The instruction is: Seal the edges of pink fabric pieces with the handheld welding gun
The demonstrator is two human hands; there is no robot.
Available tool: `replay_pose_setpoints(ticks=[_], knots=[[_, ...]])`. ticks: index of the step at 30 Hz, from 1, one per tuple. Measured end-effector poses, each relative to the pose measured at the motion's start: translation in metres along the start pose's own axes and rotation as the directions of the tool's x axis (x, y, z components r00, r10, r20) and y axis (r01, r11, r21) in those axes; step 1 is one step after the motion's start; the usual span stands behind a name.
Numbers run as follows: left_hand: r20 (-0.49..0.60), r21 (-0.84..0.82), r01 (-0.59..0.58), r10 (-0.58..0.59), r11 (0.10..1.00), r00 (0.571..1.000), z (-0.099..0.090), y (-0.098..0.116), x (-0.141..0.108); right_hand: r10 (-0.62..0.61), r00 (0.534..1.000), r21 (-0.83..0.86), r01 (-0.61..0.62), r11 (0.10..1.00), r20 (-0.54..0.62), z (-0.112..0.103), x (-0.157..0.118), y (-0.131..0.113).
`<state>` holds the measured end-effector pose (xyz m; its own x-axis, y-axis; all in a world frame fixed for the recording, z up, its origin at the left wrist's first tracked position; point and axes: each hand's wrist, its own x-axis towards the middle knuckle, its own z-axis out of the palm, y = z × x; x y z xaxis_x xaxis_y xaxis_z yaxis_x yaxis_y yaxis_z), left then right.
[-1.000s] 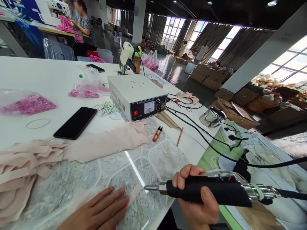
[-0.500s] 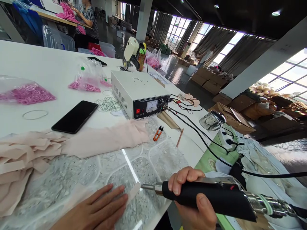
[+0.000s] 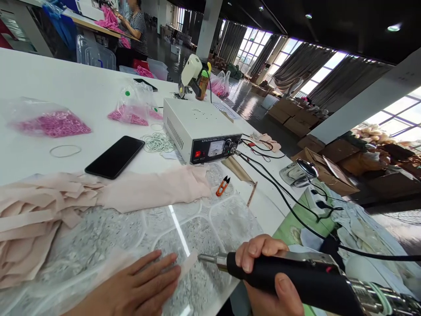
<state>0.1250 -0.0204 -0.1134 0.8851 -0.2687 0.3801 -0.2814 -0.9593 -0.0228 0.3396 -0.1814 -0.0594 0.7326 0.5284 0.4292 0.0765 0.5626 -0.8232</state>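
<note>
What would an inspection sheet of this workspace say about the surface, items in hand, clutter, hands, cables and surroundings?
Surface: white table with a grey marbled mat on it.
Items in hand: black-gripped tool, its metal tip at the end of a pale fabric strip; contact unclear.
Clutter: peach fabric, black phone, orange thread snips, clear bag of pink rings.
Hands: left hand flat, strip showing beside its fingers; right hand wrapped round the tool.
Cables: black cables run from the control box past the table edge.
Surroundings: person in a striped top, cardboard boxes, curtains.
</note>
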Motion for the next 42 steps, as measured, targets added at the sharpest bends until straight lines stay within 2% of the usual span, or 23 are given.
replay_pose_setpoints(ticks=[3, 10, 14, 17, 21, 30, 35, 42], knots=[[0.000, -0.002, 0.022, -0.022, 1.000, 1.000, 0.002, 0.002, -0.002, -0.006, 1.000, -0.017, 0.007, 1.000, 0.015, 0.000, 0.000, 0.000], [0.025, -0.176, 0.101, -0.099, 0.979, 0.995, -0.003, 0.003, -0.004, -0.045, 0.999, -0.074, 0.047, 0.996, 0.023, 0.000, 0.002, 0.000], [0.039, -0.132, 0.076, -0.072, 0.988, 0.997, -0.006, 0.002, -0.005, -0.046, 0.998, -0.099, 0.049, 0.994, 0.033, 0.002, 0.006, 0.000], [0.102, -0.069, 0.050, -0.043, 0.996, 0.994, -0.004, 0.003, -0.008, -0.054, 0.998, -0.091, 0.058, 0.994, 0.044, 0.004, 0.008, 0.001], [0.163, -0.083, 0.062, -0.048, 0.995, 0.985, -0.002, 0.005, -0.011, -0.054, 0.998, -0.083, 0.056, 0.995, 0.026, 0.006, 0.009, 0.003], [0.108, -0.083, 0.069, -0.060, 0.994, 0.992, -0.006, 0.006, -0.007, -0.020, 1.000, -0.069, 0.020, 0.997, 0.002, 0.009, 0.007, 0.007], [0.092, -0.100, 0.073, -0.064, 0.992, 0.994, -0.014, 0.004, -0.001, -0.026, 0.999, -0.102, 0.029, 0.994, 0.028, 0.010, 0.009, 0.006], [0.146, -0.181, 0.086, -0.060, 0.980, 0.988, -0.030, 0.003, 0.010, 0.000, 0.995, -0.094, 0.009, 0.996, 0.099, 0.008, 0.006, 0.001]])
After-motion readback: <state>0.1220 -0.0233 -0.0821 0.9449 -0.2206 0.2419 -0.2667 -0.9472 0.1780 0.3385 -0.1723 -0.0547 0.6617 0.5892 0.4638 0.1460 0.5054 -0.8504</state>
